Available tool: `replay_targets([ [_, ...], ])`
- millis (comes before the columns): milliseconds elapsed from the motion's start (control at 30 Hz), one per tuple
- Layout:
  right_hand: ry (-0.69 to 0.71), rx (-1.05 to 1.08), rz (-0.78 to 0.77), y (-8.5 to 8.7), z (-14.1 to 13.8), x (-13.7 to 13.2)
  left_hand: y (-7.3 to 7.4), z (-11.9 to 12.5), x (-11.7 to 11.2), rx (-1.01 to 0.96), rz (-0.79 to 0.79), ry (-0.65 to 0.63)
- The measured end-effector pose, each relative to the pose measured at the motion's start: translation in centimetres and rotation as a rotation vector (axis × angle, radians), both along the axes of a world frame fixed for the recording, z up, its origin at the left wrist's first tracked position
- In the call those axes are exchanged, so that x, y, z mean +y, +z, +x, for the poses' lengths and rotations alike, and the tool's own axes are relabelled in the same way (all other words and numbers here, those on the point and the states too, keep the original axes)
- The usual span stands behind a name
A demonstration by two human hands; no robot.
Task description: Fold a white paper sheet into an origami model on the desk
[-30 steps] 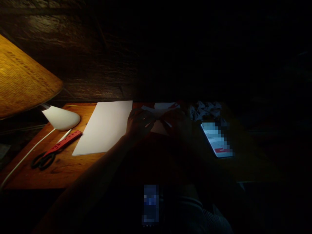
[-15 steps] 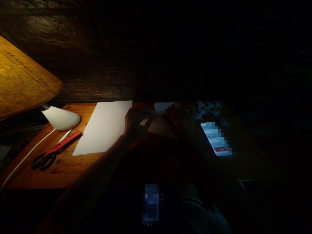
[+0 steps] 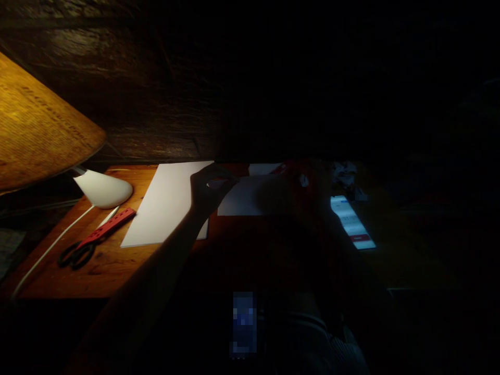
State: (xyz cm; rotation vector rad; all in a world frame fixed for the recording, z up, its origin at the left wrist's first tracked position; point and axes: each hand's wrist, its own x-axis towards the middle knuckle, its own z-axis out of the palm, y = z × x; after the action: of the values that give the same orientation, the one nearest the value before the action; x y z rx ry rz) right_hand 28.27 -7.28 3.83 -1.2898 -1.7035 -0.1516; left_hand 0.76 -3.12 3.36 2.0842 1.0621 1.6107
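In the dim middle of the wooden table, a small sheet of paper (image 3: 239,199) lies between my hands. My left hand (image 3: 205,188) is at its left end, thumb and fingertips closed together at the upper left edge. Part of this hand overlaps a larger white paper (image 3: 164,200). My right hand (image 3: 308,192) is over the sheet's right side, deep in shadow and smeared, so its fingers do not show clearly. Behind the sheet is another pale piece of paper (image 3: 262,169), with a reddish patch beside it.
A lamp's white base (image 3: 105,190) and glowing shade (image 3: 42,130) stand at left. Red and black scissors (image 3: 99,237) lie in front, beside a white cord (image 3: 50,250). A lit phone (image 3: 353,224) and crumpled wrapping-like material (image 3: 344,172) are at right. A dark wall rises behind.
My left hand has shifted slightly left and its fingers have drawn together. The small sheet now shows more of its surface. My right hand has moved right, partly covering the crumpled material and the phone's edge.
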Motion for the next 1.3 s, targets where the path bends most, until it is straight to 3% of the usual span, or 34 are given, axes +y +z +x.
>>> replay_targets([
  [100, 0.036, 0.161, -0.016, 0.1, 0.1, 0.2, -0.2, -0.4, 0.7, -0.183, -0.093, 0.029],
  [233, 0.171, 0.427, -0.122, 0.1, -0.4, 0.4, -0.4, -0.4, 1.3, -0.442, -0.271, -0.027],
  [500, 0.200, 0.935, -0.209, 1.6, -1.5, -0.2, 0.4, 0.1, 1.2, -0.710, -0.445, -0.121],
  [767, 0.202, 1.011, -0.317, 1.1, -1.1, 0.0, 0.5, -0.2, 1.1, -0.732, -0.551, -0.163],
  [1033, 0.268, 1.035, -0.401, -0.1, -0.7, 0.8, 0.0, -0.2, 1.1, -0.649, -0.616, -0.063],
  [1300, 0.236, 1.009, -0.492, -0.3, -1.1, 0.8, 0.2, 0.2, 1.0, -0.687, -0.650, -0.120],
])
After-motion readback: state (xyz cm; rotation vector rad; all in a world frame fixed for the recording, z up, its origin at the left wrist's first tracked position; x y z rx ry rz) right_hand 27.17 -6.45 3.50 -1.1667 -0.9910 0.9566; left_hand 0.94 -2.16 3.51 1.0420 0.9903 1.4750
